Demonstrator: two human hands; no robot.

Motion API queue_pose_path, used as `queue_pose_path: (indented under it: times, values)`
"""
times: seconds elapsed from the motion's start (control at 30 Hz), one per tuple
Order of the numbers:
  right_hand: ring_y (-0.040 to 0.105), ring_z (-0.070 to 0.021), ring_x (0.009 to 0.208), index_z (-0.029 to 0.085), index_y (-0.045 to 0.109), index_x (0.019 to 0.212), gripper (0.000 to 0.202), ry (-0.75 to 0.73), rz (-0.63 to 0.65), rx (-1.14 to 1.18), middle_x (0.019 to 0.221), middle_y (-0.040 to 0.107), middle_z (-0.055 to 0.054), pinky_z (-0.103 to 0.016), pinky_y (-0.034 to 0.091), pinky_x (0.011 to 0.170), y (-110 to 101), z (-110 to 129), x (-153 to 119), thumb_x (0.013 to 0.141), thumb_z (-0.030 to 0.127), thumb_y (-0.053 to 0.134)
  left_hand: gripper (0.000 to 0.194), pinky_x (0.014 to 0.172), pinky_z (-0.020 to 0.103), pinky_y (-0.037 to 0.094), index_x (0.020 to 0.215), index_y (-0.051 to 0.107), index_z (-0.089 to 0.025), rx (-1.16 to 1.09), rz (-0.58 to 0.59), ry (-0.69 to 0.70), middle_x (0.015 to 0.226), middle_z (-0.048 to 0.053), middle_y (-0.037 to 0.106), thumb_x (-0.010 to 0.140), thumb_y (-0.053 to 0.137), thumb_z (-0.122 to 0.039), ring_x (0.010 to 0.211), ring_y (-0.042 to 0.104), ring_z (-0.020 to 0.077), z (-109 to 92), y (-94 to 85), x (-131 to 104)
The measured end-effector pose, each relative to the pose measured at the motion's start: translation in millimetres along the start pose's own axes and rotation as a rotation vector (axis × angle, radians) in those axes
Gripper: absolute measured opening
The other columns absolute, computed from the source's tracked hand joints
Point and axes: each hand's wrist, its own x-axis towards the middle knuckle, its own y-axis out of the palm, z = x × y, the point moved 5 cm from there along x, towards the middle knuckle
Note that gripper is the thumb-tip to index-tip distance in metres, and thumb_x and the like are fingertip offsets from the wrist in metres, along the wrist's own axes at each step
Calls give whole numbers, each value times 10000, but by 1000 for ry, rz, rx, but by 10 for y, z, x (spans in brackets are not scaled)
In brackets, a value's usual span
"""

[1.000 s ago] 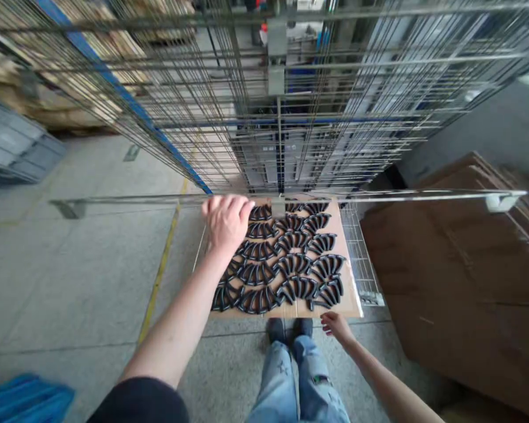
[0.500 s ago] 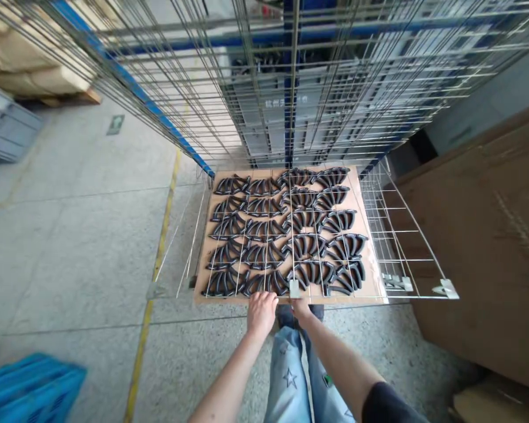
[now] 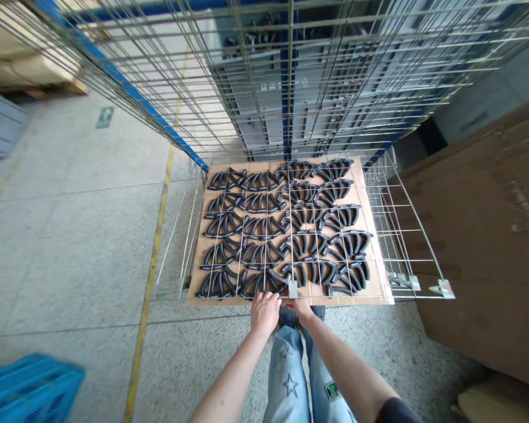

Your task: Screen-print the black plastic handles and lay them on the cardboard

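One wire shelf [image 3: 292,252] over black tubes [image 3: 286,221] fanned on cardboard [image 3: 379,276], likely to save room: our left hand [image 3: 265,309] grips its front bar [image 3: 344,297] near mid-length, presumably for balance; our right hand [image 3: 300,306] alongside, grip partly hidden, we cannot tell.

Left hand [image 3: 265,311] near right hand [image 3: 300,306], forearms [image 3: 234,376] outstretched.

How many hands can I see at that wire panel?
2. The left hand is at the front edge of the wire panel; the right hand is beside it, just below the metal tab, its fingers partly hidden.
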Motion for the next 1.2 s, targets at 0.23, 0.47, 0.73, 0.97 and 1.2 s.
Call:
queue_pose_path:
  times: [0.23, 0.47, 0.73, 0.97, 1.2]
  values:
    - [613, -171, 778, 243, 548, 1035, 506, 52, -141, 168, 823, 616, 19, -287, 517, 671, -167, -33, -227, 556, 293, 705, 335, 874, 395, 390, 899, 692, -208, 92, -14, 14, 962, 82, 672, 946, 361, -228, 981, 567, 239, 89, -137, 220]
    - [631, -152, 728, 210, 532, 869, 389, 96, -245, 239, 841, 629, -15, -264, 518, 629, -260, -87, -113, 662, 497, 697, 317, 999, 387, 358, 996, 687, -212, 117, -9, 166, 1169, 64, 649, 924, 387, -139, 1162, 495, 224, 10, 3, 764]
    - [629, -178, 648, 200, 550, 745, 308, 148, -237, -47, 731, 640, -24, -265, 482, 528, -427, -126, 62, 737, 488, 658, 336, 1014, 369, 365, 905, 712, -201, 127, 9, 229, 1063, 80, 689, 900, 398, -80, 1154, 519, 204, 44, 166, 1061]
    - [588, -141, 520, 200, 575, 699, 204, 86, -199, -356, 647, 621, -10, -216, 421, 430, -1088, 257, -724, 658, 389, 638, 365, 1012, 407, 388, 1114, 669, -220, 150, -6, 168, 1268, 68, 620, 912, 385, -110, 1188, 523, 228, -228, -326, 562]
    - [593, -201, 465, 212, 507, 500, 117, 75, -529, -596, 488, 554, -13, -296, 435, 477, -2592, 993, -2214, 574, 203, 597, 274, 932, 305, 481, 983, 693, -307, 152, 94, 33, 1116, 3, 653, 853, 560, -106, 1072, 609, 163, -539, -817, -498]
